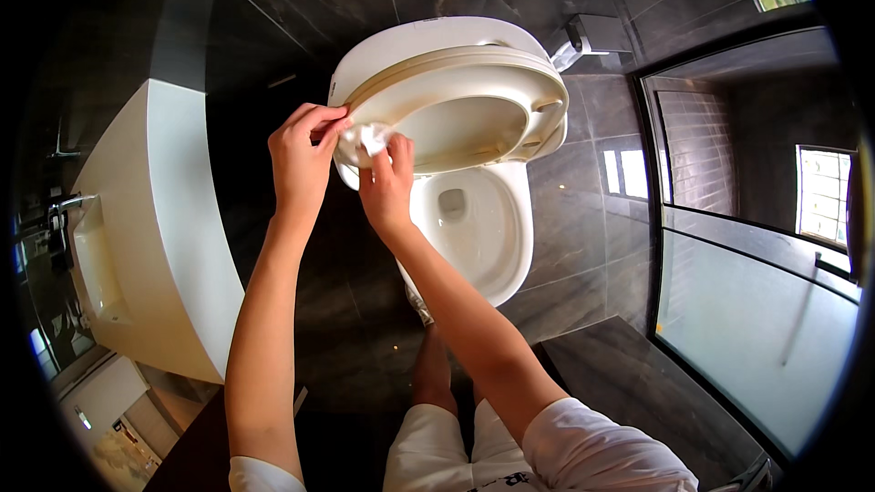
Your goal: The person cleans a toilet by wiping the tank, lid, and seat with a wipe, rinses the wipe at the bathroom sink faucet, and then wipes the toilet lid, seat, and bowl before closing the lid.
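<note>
A white toilet bowl point(472, 239) stands before me, and its raised seat and lid point(472, 75) lean back against the tank point(424, 31). My left hand point(304, 140) grips the left edge of the raised seat with thumb and fingertips. Close beside it, my right hand point(389, 181) holds a crumpled white tissue or wipe point(372, 139) against the left part of the seat's underside. Part of the tissue is blurred, and my fingers cover some of it.
On the left a white washbasin counter point(184, 219) juts out, with a chrome faucet point(75, 201). A paper holder point(598, 34) is fixed behind the toilet to the right. Further right stands a black-framed glass partition point(752, 314), near a dark stone ledge point(636, 383).
</note>
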`<action>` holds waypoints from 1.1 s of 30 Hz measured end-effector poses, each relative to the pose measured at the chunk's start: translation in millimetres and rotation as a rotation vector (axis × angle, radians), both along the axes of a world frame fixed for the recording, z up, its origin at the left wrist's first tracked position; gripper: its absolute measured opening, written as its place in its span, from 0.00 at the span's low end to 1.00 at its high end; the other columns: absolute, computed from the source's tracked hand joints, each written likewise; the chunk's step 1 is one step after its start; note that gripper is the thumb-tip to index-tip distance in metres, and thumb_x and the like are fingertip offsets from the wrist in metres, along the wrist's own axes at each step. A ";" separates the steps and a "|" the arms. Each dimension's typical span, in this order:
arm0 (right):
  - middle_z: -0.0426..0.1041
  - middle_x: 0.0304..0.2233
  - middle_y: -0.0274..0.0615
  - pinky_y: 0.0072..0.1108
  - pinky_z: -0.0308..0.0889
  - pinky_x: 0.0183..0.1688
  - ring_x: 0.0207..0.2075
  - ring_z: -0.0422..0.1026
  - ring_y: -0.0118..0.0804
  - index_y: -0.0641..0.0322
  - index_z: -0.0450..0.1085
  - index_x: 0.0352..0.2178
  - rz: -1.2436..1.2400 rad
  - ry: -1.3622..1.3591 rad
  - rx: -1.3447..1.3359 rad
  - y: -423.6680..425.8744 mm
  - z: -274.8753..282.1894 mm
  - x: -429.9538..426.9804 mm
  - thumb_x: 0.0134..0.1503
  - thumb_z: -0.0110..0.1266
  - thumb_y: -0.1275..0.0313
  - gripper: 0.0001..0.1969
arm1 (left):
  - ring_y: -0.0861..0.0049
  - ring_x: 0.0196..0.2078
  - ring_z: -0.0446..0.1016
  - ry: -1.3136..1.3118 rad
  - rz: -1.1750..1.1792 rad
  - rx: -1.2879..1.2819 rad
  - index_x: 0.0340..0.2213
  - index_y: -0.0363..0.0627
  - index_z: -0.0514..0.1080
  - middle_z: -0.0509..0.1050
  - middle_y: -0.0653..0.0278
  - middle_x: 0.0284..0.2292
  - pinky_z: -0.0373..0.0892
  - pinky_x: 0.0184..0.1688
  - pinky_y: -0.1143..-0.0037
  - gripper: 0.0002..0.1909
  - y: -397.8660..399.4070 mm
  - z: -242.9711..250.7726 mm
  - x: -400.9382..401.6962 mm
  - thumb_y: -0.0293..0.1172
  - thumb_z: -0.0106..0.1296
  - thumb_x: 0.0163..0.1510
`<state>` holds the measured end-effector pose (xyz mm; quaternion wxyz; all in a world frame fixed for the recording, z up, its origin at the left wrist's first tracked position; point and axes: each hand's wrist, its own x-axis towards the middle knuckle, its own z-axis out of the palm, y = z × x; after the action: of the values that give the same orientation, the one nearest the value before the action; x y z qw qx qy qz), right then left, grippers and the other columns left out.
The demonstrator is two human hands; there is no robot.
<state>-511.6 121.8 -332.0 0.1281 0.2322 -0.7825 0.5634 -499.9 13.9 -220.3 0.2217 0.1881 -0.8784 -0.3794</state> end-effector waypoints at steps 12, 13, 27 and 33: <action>0.73 0.42 0.51 0.36 0.70 0.45 0.44 0.72 0.54 0.63 0.73 0.43 -0.157 -0.192 -0.106 68.9 19.6 17.5 0.55 0.61 0.84 0.14 | 0.73 0.30 0.82 0.000 -0.011 -0.046 0.36 0.32 0.80 0.80 0.59 0.31 0.75 0.35 0.78 0.06 5.6 4.9 -2.0 0.20 0.65 0.56; 0.73 0.43 0.51 0.35 0.70 0.45 0.43 0.72 0.53 0.63 0.74 0.43 -0.192 -0.101 -0.144 63.2 33.5 -0.1 0.53 0.62 0.85 0.15 | 0.70 0.30 0.82 0.015 -0.014 -0.038 0.36 0.32 0.79 0.80 0.58 0.30 0.75 0.35 0.77 0.06 6.4 5.5 -2.3 0.20 0.65 0.55; 0.76 0.43 0.37 0.31 0.64 0.49 0.48 0.73 0.43 0.55 0.79 0.41 -0.218 0.465 0.337 152.7 54.3 -153.6 0.52 0.59 0.78 0.14 | 0.81 0.30 0.78 -0.001 -0.004 -0.080 0.38 0.30 0.79 0.80 0.62 0.33 0.73 0.35 0.79 0.06 6.3 -2.7 -1.9 0.20 0.62 0.59; 0.74 0.44 0.45 0.39 0.67 0.51 0.47 0.71 0.53 0.59 0.76 0.43 -0.382 0.222 0.190 179.5 10.1 -157.0 0.52 0.58 0.85 0.17 | 0.76 0.27 0.77 0.020 0.000 -0.099 0.36 0.31 0.78 0.79 0.60 0.30 0.73 0.33 0.78 0.05 8.9 -0.2 -4.4 0.19 0.63 0.58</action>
<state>-668.6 301.3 -321.9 0.2950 0.1515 -0.8427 0.4241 -504.3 22.8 -220.5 0.2394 0.1729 -0.8939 -0.3372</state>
